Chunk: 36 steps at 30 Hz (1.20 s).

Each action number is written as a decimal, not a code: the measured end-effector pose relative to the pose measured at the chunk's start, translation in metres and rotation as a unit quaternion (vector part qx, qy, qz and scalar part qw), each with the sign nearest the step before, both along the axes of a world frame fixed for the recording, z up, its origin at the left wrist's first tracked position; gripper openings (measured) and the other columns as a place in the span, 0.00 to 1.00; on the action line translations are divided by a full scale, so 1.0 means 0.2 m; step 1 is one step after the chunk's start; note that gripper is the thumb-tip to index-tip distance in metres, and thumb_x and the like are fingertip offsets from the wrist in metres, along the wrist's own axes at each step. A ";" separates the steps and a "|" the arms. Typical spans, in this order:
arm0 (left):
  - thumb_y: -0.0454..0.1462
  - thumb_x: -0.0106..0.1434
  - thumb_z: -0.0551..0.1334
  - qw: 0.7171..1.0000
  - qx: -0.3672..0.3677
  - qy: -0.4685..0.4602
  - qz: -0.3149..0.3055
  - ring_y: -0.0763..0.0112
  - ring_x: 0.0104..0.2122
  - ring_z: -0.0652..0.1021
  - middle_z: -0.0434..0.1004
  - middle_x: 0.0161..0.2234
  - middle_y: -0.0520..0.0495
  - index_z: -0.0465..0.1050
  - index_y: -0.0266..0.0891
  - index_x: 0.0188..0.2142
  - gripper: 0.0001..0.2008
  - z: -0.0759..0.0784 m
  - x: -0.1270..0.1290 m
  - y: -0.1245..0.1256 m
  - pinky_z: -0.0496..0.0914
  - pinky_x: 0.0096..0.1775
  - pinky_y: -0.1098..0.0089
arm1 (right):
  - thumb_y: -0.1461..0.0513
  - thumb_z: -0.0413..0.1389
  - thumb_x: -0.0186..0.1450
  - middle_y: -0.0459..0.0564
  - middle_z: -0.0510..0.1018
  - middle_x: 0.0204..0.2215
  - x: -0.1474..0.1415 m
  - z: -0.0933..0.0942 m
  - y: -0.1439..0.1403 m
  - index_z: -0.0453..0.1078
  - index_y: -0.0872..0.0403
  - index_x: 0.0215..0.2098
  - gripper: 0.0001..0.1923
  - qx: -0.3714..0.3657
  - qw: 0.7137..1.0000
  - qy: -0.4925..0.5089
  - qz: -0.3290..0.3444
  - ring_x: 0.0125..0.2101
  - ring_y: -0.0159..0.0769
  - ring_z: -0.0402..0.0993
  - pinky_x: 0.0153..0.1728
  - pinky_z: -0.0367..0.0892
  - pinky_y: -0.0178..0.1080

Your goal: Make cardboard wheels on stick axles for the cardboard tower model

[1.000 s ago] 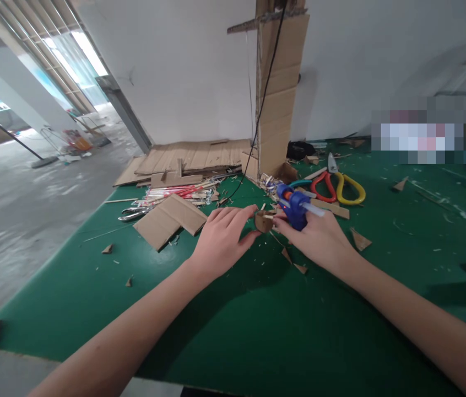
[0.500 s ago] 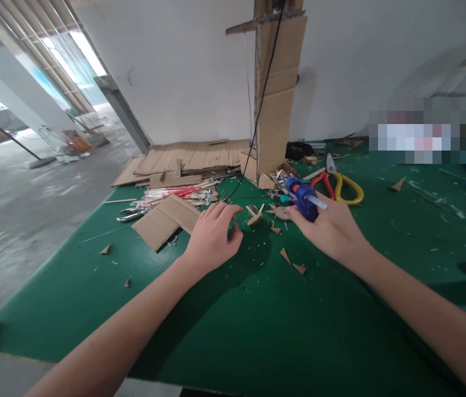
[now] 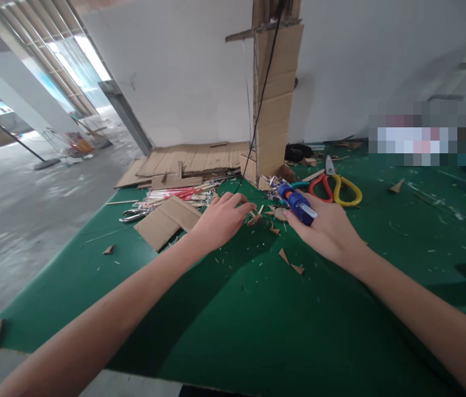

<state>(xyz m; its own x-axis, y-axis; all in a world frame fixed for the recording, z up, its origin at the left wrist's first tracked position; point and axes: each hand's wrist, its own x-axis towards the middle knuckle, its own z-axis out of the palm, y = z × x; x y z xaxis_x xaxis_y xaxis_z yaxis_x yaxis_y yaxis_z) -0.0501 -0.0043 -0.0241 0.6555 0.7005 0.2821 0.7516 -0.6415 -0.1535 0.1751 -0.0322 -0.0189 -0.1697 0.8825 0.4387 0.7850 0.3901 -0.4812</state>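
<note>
We have our right hand (image 3: 328, 231) clenched around a blue glue gun (image 3: 298, 202), holding it just above the green desk (image 3: 258, 331). The gun's long axis runs from near right to far left: the clear glue stick pokes out of its back toward our wrist, and the orange nozzle end points away, toward the foot of the tall cardboard column (image 3: 274, 99). A black cable (image 3: 263, 105) hangs down along that column and reaches the desk near it; we cannot tell whether it feeds the gun.

Our left hand (image 3: 220, 220) lies released, palm down, fingers stretched to the right, gripping nothing. Its fingertips sit just beside a small cardboard scrap (image 3: 254, 219), and we cannot tell whether they touch it. That scrap lies between our two hands, a little nearer to the left fingertips than to the gun, and slightly to the near left of the nozzle. So the gun's tip points past the scrap, not at it.

More brown offcuts (image 3: 276, 214) lie scattered close to the scrap, and two triangular ones (image 3: 291, 262) lie nearer to us. Left of our left hand rests a flat cardboard piece (image 3: 169, 219), with pliers (image 3: 134, 214) beyond it. Scissors (image 3: 336, 187) with red and yellow handles lie on the far side of the right hand.
</note>
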 end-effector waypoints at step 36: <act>0.34 0.59 0.59 0.894 -0.100 -0.428 0.086 0.74 0.30 0.73 0.72 0.30 0.51 0.68 0.39 0.32 0.01 -0.13 -0.09 0.01 0.68 0.32 0.73 | 0.51 0.51 0.63 0.51 0.77 0.28 -0.01 -0.08 -0.12 0.69 0.55 0.37 0.16 -0.168 0.964 0.183 0.090 0.24 0.35 0.73 0.23 0.68 0.37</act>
